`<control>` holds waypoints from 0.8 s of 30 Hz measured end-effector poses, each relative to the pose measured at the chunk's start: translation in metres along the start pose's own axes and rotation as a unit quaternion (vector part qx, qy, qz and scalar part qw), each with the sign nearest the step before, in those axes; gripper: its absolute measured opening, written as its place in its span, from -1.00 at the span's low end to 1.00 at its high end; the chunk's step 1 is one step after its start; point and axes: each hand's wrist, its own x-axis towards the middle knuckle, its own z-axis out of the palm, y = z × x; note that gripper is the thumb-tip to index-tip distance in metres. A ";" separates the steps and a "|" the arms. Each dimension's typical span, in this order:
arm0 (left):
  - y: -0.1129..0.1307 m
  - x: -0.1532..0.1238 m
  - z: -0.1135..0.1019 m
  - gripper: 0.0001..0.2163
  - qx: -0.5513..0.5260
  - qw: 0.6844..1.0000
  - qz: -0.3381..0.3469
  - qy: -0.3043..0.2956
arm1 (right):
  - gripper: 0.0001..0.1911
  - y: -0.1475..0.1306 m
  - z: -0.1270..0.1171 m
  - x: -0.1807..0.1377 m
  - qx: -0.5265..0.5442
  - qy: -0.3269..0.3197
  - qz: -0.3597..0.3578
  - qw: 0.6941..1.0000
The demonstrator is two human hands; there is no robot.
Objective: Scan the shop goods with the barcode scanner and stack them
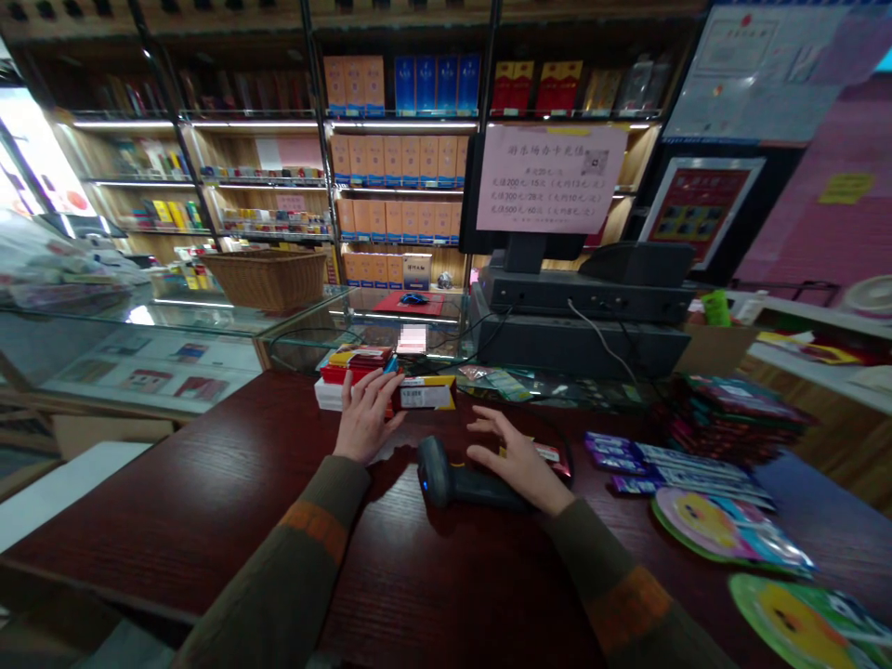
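Observation:
My left hand (367,415) lies over the front of a small pile of red and yellow packets (358,357) and a white box (329,395). Its fingers are stretched out. Just right of those fingertips is a dark and yellow box with a white label (426,394); whether the hand touches it I cannot tell. With fingers apart and nothing in them, my right hand (514,453) is above the handle of a black barcode scanner (437,474). The scanner lies on the dark wooden counter (411,576). Partly behind the right hand is a red packet (554,455).
To the right are purple wrapped sticks (669,465), a stack of dark packets (731,418) and round cartoon packages (725,530). A black register (578,321) with a paper sign (550,177) stands behind. A wicker basket (268,279) sits on a glass case at left.

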 end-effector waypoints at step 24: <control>-0.012 -0.008 -0.001 -0.46 0.030 0.998 0.015 0.046 | -0.44 -0.016 -0.003 -0.028 -0.279 -0.056 -0.173 0.943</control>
